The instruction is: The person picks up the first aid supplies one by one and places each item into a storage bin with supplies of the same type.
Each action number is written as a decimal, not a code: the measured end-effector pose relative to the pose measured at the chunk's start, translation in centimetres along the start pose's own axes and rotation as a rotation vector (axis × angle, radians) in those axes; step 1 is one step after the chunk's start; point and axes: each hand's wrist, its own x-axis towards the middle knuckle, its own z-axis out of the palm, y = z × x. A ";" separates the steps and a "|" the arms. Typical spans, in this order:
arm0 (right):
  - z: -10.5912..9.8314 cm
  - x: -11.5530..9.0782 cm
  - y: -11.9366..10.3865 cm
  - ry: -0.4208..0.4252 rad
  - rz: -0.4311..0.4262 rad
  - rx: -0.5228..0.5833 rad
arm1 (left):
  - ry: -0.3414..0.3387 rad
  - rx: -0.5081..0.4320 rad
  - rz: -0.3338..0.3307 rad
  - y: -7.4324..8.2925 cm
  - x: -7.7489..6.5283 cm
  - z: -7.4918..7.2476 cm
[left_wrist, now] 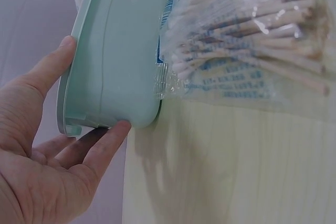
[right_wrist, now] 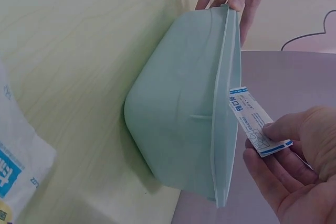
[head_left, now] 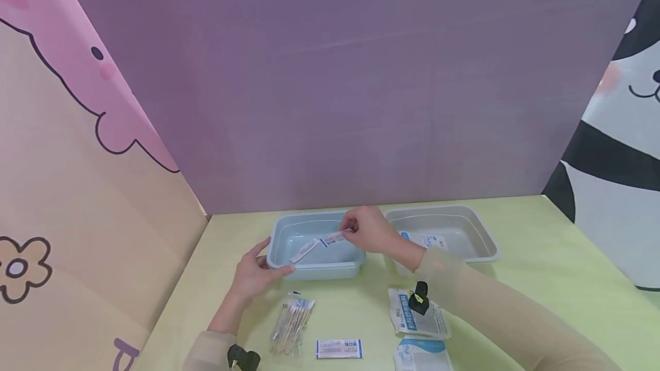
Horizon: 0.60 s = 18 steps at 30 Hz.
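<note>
At the left end of the light blue plastic basin (head_left: 319,272), my left hand (head_left: 254,273) grips the corner, thumb on the rim and fingers against the outer end wall. Over the basin's right side my right hand (head_left: 372,231) pinches a small white and blue adhesive bandage packet (right_wrist: 254,121) between thumb and fingers. A second bandage packet (head_left: 305,251) lies inside the basin, near the end of the held one in the head view. Close to my left hand, a clear bag of cotton swabs (left_wrist: 247,35) lies on the table in front of the basin.
A grey plastic basin (head_left: 479,255) stands to the right, holding a white and blue packet (head_left: 433,241). Another bandage packet (head_left: 339,349) lies on the yellow-green table (head_left: 541,302). Two larger white and blue packets, one upper (head_left: 404,316) and one lower (head_left: 420,356), lie near my right forearm.
</note>
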 end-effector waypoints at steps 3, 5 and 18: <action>0.1 0.3 0.1 -0.006 -0.002 -0.004 | -0.004 -0.005 -0.005 0.0 0.1 0.0; 0.1 0.4 0.2 -0.009 -0.010 -0.015 | -0.006 -0.008 -0.012 0.0 0.2 0.2; 0.8 0.8 1.1 -0.018 -0.041 -0.062 | -0.009 0.020 0.013 -0.1 0.6 0.6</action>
